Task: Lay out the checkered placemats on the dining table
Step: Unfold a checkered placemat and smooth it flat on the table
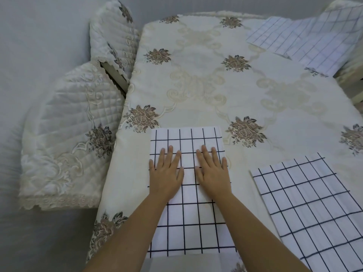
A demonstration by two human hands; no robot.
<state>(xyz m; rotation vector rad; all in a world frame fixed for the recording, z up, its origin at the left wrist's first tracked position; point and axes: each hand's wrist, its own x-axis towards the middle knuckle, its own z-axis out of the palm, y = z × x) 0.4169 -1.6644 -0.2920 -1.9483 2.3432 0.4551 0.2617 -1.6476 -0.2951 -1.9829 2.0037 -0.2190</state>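
Note:
A white placemat with a black grid lies flat on the near left part of the dining table, which wears a cream cloth with embroidered flowers. My left hand and my right hand press flat on the mat's upper half, side by side, fingers straight and slightly spread. A second checkered placemat lies to the right, angled, near the table's front right edge. A third checkered placemat lies at the far right corner, partly hanging over the edge.
Two chairs with quilted cream covers stand along the table's left side, a near chair and a far chair. Pale wooden frame parts show past the table's right edge. Grey floor surrounds the table.

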